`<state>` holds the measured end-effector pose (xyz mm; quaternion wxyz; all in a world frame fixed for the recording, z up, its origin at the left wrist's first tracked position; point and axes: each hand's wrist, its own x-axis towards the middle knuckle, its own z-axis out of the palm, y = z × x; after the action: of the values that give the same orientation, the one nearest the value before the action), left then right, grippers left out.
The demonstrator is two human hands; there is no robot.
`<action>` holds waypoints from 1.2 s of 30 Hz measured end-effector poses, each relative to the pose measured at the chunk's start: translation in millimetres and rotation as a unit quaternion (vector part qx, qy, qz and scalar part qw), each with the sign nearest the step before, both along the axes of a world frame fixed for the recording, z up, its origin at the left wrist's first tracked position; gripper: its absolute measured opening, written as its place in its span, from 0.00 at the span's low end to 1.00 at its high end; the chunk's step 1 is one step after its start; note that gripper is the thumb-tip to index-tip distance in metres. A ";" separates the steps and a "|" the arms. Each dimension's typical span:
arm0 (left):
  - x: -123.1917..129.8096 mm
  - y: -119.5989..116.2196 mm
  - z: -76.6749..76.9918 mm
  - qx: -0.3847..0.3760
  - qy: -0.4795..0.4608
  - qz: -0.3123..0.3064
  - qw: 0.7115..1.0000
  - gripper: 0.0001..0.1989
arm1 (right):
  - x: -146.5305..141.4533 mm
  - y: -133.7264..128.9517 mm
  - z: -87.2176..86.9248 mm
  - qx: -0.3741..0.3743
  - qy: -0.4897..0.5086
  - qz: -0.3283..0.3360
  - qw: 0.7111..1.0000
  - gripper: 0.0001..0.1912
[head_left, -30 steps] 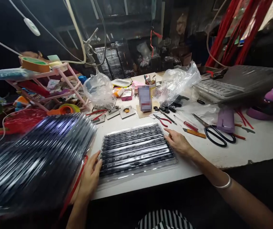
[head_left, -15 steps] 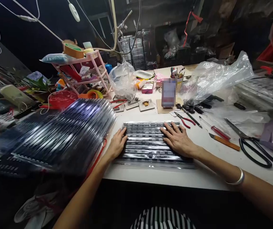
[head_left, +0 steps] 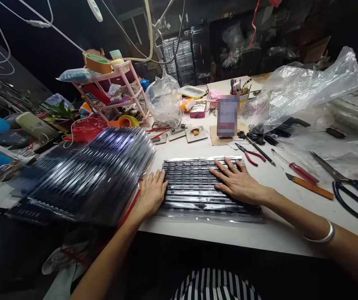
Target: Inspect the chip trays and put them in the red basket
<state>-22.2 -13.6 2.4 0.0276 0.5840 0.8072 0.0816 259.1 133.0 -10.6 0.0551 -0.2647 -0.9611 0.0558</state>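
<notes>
A clear plastic tray (head_left: 194, 193) with rows of small dark parts in its ridges lies flat on the white table in front of me. Along its left edge rests my left hand (head_left: 152, 191), fingers extended and touching the side. My right hand (head_left: 236, 181) lies spread on the tray's right part, palm down, covering some of the rows. Neither hand grips anything. To the left, close to my left forearm, sits a pile of similar ridged trays (head_left: 94, 175), fanned out and overlapping.
Right of the tray lie red-handled pliers (head_left: 254, 155), a screwdriver (head_left: 302, 171), an orange-handled knife (head_left: 311, 186) and large scissors (head_left: 343, 179). Behind stand a phone (head_left: 226, 116), a pink rack (head_left: 128, 89) and clear plastic bags (head_left: 310, 91). The table's front edge (head_left: 229, 243) is near me.
The view has turned slightly, so the table things appear shifted. My left hand's fingers lie flatter along the tray's left edge; my right hand stays spread on the tray.
</notes>
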 end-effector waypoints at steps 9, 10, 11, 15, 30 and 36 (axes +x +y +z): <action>29.4 53.3 0.2 -0.025 0.012 -0.081 0.996 0.29 | -3.3 -1.8 5.7 -0.021 -0.023 -0.002 1.000 0.37; 32.3 55.2 -1.5 -0.014 0.008 -0.088 0.996 0.28 | -3.4 -2.3 5.9 -0.022 -0.023 -0.003 0.999 0.38; 33.4 55.9 -3.0 -0.002 0.004 -0.090 0.996 0.27 | -3.3 -3.0 5.8 -0.021 -0.023 -0.004 1.000 0.38; 15.5 51.3 -5.6 0.021 -0.037 -0.093 0.995 0.25 | -1.6 -5.7 2.3 0.006 -0.010 -0.031 0.999 0.41; -16.8 -5.5 -3.2 -0.035 -0.123 -0.029 0.991 0.26 | 2.8 -8.1 -2.5 -0.006 0.011 -0.146 0.989 0.34; 5.5 20.4 12.5 -0.054 -0.023 -0.036 0.998 0.25 | -1.3 -9.4 -3.0 -0.007 0.014 -0.137 0.990 0.34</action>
<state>-16.7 6.8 14.8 0.0806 0.6081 0.7882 0.0500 257.8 123.6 -13.6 0.0737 -0.3937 -0.9144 0.0583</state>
